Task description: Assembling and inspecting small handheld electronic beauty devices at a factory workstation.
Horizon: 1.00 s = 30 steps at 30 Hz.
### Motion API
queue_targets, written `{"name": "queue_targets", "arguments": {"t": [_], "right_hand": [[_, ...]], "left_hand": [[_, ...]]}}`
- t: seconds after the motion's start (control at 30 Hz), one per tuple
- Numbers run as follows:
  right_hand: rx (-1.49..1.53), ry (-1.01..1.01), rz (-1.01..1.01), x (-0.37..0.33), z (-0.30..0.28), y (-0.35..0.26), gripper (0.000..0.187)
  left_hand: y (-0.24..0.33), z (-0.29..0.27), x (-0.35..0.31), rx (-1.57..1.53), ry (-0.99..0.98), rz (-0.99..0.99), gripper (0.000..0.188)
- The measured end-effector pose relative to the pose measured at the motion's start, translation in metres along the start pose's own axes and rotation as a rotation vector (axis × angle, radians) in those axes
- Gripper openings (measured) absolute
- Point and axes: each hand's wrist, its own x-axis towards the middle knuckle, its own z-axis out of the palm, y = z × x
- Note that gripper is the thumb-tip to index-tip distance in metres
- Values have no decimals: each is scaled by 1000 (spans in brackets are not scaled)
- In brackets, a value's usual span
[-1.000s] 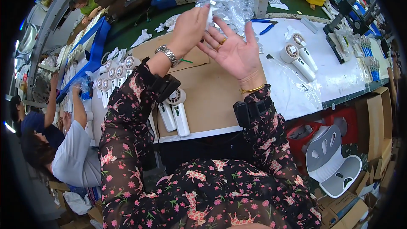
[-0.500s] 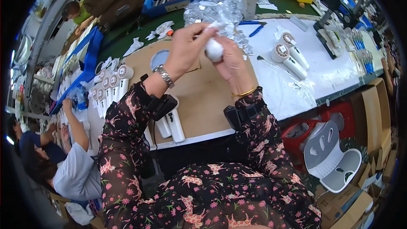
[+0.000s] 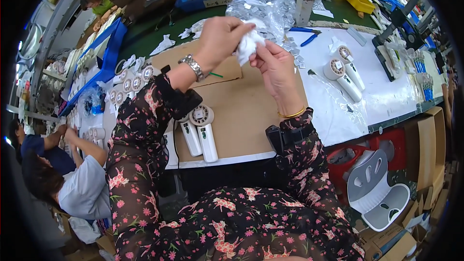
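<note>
A crumpled white cloth (image 3: 250, 43) is pinched between my two hands above the far part of a brown cardboard sheet (image 3: 241, 121). My left hand (image 3: 218, 42) grips its upper left side between thumb and fingers. On its lower right, my right hand (image 3: 278, 70) holds it with thumb and fingertips. Whether anything is wrapped inside the cloth, I cannot tell. White handheld fans (image 3: 208, 140) lie near the sheet's front left edge, partly behind my left forearm. A thin green piece (image 3: 216, 74) shows on the cardboard below my left wrist.
Two white fans (image 3: 345, 79) rest on the white tabletop at right, with blue-handled pliers (image 3: 309, 38) farther back. Several more fans (image 3: 136, 83) stand at left. A clear plastic bag (image 3: 263, 7) and a blue bin (image 3: 217, 0) lie beyond my hands. Co-workers sit at left.
The white cloth has gone from a tight, rounded bundle to a looser, more spread shape. My right hand has shifted to a fingertip hold. The whole view has swung slightly left.
</note>
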Motion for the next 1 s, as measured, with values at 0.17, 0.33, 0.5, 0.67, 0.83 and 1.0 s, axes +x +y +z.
{"name": "queue_targets", "arguments": {"t": [0.17, 0.33, 0.5, 0.67, 0.83, 1.0], "right_hand": [[504, -28, 39, -1, 15, -26, 56], [817, -239, 4, -5, 20, -29, 69], [1030, -415, 3, -11, 21, -33, 74], [865, -377, 20, -17, 40, -41, 80], [802, -358, 31, -18, 42, -41, 82], [830, -379, 8, -19, 37, -42, 85]], "left_hand": [[-39, -34, 58, 91, 36, -122, 41], [-43, -28, 42, 79, 235, 45, 64], [29, -13, -34, -460, -215, -308, 83], [26, 0, -54, -600, -136, -299, 82], [28, 5, -57, -694, -115, -406, 82], [24, 12, -58, -768, -129, -341, 83]]}}
